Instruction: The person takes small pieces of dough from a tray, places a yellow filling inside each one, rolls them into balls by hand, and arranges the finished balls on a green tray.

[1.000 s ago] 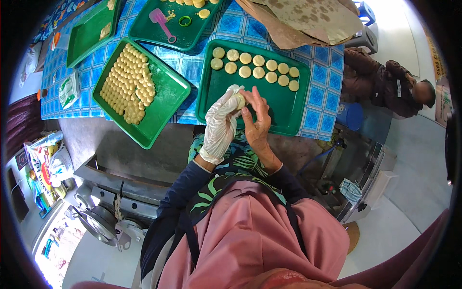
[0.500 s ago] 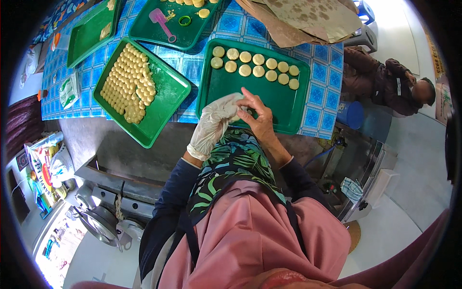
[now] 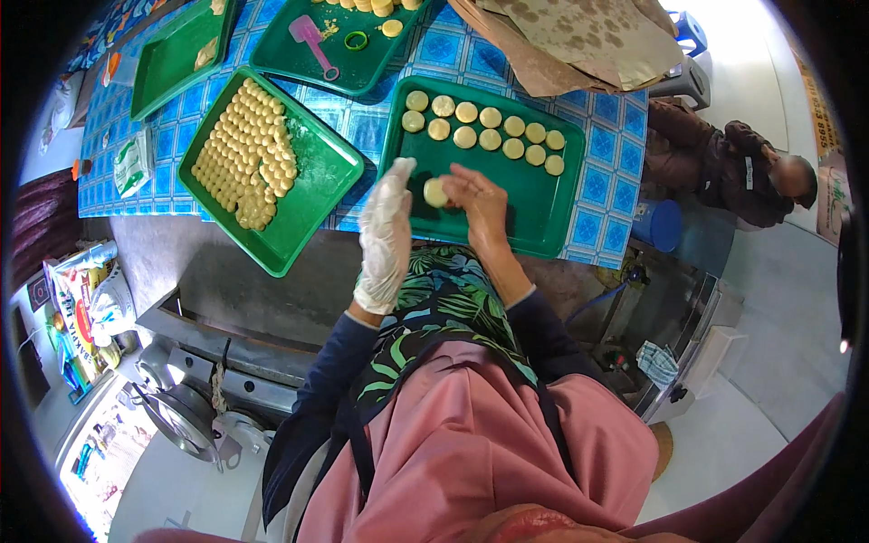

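Note:
A pale round dough piece (image 3: pixel 435 192) is held by the fingertips of my bare right hand (image 3: pixel 478 201), above the near part of a green tray (image 3: pixel 507 204). Two rows of flattened dough rounds (image 3: pixel 490 138) lie along the far side of that tray. My left hand (image 3: pixel 386 240), in a clear white glove, is held upright by the tray's left edge, its fingers straight and nothing in it. To the left, a second green tray (image 3: pixel 312 185) carries many small dough balls (image 3: pixel 240 154) packed closely together.
Further back, another green tray (image 3: pixel 362 68) holds a pink scraper (image 3: pixel 312 45), a green ring (image 3: pixel 357 41) and dough rounds. Stained brown paper (image 3: pixel 570 41) covers the far right of the blue checked tablecloth (image 3: pixel 597 181). A person in dark clothes (image 3: pixel 738 167) is off to the right.
My hands have moved apart: before, they were together around the dough. The left glove has straightened and shifted left, and the dough piece now shows in my right fingers.

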`<state>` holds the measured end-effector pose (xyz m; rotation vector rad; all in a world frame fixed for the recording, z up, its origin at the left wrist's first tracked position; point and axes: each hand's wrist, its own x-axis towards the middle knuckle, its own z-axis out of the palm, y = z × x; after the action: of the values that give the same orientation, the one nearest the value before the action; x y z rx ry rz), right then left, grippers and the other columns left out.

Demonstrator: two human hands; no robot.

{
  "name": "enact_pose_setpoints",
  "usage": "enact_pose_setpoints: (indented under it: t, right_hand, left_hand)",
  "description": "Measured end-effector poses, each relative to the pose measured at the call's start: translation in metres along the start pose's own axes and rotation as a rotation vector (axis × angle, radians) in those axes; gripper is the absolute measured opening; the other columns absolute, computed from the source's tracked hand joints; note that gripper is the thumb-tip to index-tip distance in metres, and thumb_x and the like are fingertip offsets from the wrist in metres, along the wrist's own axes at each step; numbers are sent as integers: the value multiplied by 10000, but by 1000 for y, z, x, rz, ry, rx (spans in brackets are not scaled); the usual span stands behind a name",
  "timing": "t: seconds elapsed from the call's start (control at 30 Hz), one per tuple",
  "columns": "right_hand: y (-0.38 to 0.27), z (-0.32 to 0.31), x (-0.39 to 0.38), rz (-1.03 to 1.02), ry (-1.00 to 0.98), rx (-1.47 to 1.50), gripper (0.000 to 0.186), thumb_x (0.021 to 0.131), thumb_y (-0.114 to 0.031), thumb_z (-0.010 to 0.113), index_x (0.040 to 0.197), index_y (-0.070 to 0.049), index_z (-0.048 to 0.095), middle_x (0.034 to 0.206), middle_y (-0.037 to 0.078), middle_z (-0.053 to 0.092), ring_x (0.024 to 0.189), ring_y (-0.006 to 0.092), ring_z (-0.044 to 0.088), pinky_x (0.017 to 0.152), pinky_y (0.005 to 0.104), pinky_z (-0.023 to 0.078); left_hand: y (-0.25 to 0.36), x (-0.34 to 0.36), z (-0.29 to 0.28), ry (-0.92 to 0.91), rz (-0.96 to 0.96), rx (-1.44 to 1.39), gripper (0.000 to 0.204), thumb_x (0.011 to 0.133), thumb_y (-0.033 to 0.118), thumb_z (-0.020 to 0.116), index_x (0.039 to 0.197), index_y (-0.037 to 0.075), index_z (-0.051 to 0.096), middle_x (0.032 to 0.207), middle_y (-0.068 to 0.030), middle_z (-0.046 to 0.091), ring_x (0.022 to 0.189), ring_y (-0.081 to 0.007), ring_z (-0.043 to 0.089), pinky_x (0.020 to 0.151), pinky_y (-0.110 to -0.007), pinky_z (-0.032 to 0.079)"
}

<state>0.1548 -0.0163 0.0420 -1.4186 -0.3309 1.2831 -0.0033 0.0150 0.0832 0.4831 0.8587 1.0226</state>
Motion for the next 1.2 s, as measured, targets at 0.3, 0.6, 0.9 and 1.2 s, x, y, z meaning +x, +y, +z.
enact_pose_setpoints:
  t: [0.3, 0.6, 0.9, 1.2]
  right_hand:
    - [37, 68, 82, -846, 226, -744, 482, 890, -4, 767, 1349, -10, 622, 882, 124, 646, 752, 241, 664, 671, 360, 561]
    - [43, 59, 75, -789, 181, -820, 460, 913, 97, 598, 1367, 28, 611, 1069, 201, 731, 1035, 386, 679, 866, 480, 544]
    - [12, 81, 56, -945, 178, -1102, 569, 794, 181, 558, 1325, -12, 626, 1210, 193, 667, 1084, 399, 618, 896, 488, 506]
    - [29, 255, 121, -927, -369, -863, 237, 896, 2, 668, 1129, -4, 711, 1037, 203, 732, 922, 386, 715, 813, 438, 560]
  left_hand:
    - [62, -16, -52, 209, 145, -6, 527, 1085, 395, 548, 1404, -23, 584, 1446, -135, 612, 1390, -216, 522, 1194, -400, 339]
    - [64, -18, -81, 262, 134, -219, 475, 1079, 357, 569, 1341, -36, 619, 1402, -163, 641, 1347, -251, 566, 1189, -407, 351]
    - [75, -10, -94, 206, 156, -265, 401, 1061, 311, 596, 1255, -32, 669, 1356, -182, 666, 1292, -286, 605, 1137, -429, 413]
    - [88, -11, -110, 286, 203, -298, 408, 1067, 295, 583, 1267, -57, 636, 1331, -198, 667, 1278, -302, 613, 1144, -440, 420]
